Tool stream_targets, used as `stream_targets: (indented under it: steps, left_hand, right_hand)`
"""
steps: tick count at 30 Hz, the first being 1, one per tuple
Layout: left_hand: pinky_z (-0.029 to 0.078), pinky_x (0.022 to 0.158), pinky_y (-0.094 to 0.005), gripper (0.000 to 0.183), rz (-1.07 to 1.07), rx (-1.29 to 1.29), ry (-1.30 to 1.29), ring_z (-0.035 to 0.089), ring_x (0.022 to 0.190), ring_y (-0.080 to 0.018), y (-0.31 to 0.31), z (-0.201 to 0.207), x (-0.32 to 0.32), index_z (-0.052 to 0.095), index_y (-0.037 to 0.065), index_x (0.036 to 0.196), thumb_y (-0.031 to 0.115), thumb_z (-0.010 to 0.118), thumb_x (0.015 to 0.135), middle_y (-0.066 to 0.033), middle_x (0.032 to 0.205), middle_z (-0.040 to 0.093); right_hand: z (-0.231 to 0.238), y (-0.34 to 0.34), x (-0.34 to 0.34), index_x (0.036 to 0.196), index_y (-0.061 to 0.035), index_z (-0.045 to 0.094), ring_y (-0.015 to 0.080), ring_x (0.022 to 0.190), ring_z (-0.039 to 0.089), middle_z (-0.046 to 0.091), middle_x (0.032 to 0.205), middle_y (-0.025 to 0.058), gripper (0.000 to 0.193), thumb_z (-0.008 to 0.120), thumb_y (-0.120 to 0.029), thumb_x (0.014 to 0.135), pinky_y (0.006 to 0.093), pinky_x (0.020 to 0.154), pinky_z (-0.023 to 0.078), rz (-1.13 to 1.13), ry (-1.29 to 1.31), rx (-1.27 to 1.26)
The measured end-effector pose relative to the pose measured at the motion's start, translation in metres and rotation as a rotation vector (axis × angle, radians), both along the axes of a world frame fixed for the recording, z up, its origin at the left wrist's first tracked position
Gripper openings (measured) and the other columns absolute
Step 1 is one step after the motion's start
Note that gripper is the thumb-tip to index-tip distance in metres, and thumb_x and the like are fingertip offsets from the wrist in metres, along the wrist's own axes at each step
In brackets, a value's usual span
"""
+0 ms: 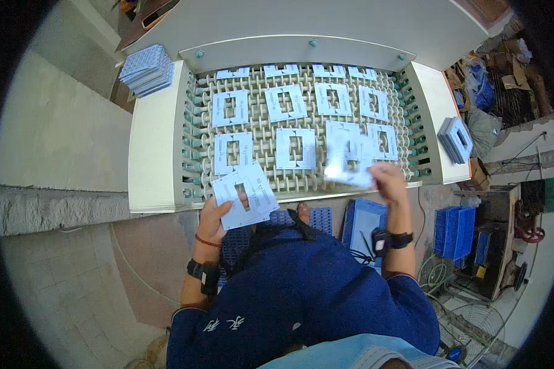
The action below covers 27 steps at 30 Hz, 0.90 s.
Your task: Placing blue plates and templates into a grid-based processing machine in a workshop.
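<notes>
Two or more pale windowed plates sit pinched in the fingers of the left hand, by the near edge of the roller bed. The right hand grips one blurred plate toward the near right corner. Probably laying out; placing it calls for lowering it flat, then loosening those fingers.

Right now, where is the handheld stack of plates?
In the head view, the stack of plates is left of centre in the left hand, at the front edge of the roller bed, just below the front row's leftmost plate.
</notes>
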<state>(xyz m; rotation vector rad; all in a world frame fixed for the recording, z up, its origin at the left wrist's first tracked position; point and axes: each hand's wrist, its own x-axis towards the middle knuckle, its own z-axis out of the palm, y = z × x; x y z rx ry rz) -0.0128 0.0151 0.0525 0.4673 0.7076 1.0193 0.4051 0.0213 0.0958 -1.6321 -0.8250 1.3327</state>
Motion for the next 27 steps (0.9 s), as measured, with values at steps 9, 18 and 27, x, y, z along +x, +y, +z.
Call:
stream_targets:
  steps: [9, 18, 27]
  left_hand:
    - [0.049, 0.080, -0.0314, 0.042, -0.043, 0.049, 0.159, 0.060, 0.092, -0.0200, -0.008, -0.004, 0.002, 0.047, -0.006, 0.114, 0.012, 0.064, 0.080, -0.0133, 0.102, 0.060]
    - [0.049, 0.081, -0.0314, 0.037, 0.018, 0.021, 0.130, 0.059, 0.093, -0.0199, -0.028, -0.006, -0.027, 0.049, -0.006, 0.112, 0.009, 0.061, 0.080, -0.0127, 0.104, 0.059]
    - [0.041, 0.093, -0.0377, 0.045, -0.003, 0.109, -0.141, 0.054, 0.105, -0.0279, -0.048, 0.000, -0.061, 0.041, -0.010, 0.121, 0.011, 0.049, 0.082, -0.0209, 0.115, 0.054]
  right_hand:
    - [-0.017, 0.006, -0.154, 0.082, 0.0010, 0.064, 0.0097, 0.053, 0.058, 0.061, 0.063, 0.0054, 0.015, 0.066, -0.014, 0.080, 0.0205, 0.046, 0.045, 0.604, 0.196, -0.124]
    - [-0.046, 0.010, -0.137, 0.080, 0.0004, 0.063, 0.0097, 0.049, 0.054, 0.060, 0.063, 0.0051, 0.012, 0.064, -0.012, 0.080, 0.0214, 0.044, 0.043, 0.382, 0.301, -0.031]
    - [-0.054, 0.019, -0.168, 0.076, 0.0036, 0.062, 0.0105, 0.050, 0.055, 0.059, 0.060, 0.0059, 0.019, 0.063, -0.015, 0.081, 0.0221, 0.045, 0.044, 0.516, 0.148, -0.050]
